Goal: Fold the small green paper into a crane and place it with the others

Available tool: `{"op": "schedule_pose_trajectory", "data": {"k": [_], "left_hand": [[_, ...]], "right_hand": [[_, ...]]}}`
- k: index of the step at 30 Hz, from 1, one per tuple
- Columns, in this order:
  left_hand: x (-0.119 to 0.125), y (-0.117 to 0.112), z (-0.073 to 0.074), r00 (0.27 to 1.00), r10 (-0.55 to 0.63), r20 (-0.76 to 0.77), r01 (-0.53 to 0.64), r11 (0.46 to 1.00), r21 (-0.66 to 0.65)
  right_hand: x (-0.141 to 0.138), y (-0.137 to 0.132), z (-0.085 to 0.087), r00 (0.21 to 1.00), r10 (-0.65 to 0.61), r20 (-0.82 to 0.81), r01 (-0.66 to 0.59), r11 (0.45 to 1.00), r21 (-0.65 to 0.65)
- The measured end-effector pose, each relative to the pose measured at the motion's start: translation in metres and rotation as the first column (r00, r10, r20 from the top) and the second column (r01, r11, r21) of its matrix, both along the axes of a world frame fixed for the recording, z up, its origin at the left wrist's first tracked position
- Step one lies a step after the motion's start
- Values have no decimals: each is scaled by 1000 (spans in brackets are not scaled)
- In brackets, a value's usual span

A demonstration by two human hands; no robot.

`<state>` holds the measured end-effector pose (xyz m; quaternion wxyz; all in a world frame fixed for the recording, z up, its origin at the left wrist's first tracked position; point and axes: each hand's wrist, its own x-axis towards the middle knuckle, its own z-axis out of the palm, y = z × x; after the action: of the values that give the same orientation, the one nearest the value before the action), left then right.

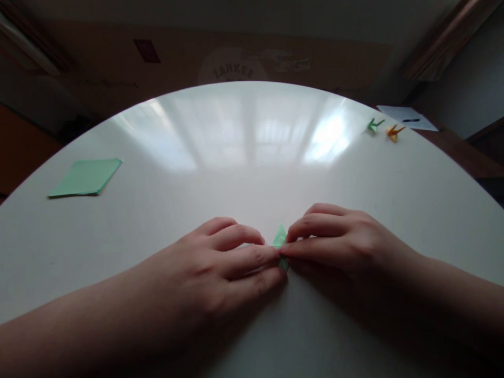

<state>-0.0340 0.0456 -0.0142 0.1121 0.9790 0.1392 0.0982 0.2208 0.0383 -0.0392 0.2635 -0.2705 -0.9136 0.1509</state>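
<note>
my left hand [205, 268] and right hand [350, 236] both pinch a small folded green paper [280, 233] low on the white table [236, 194], my fingertips covering its middle. left: a stack of green sheets [84, 177]. far right, near the rim: a green folded figure [373, 126], just beside an orange folded figure [392, 134]. beyond: a white sheet [394, 114] bearing a dark object [411, 120]. background lettering [233, 71] reads "zankee"; fainter writing [118, 83] at left is illegible.
</note>
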Motion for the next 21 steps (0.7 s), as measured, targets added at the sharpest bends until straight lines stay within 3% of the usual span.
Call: {"op": "schedule_pose_trajectory", "data": {"k": [7,21], "left_hand": [[-3,-6,-4,999,-23,30,21,999,45],[2,-7,4,996,-61,61,64,996,-55]], "right_hand": [[-4,-7,4,997,-51,58,51,999,5],[-3,-3,4,992,-53,112,55,998,-7]]}}
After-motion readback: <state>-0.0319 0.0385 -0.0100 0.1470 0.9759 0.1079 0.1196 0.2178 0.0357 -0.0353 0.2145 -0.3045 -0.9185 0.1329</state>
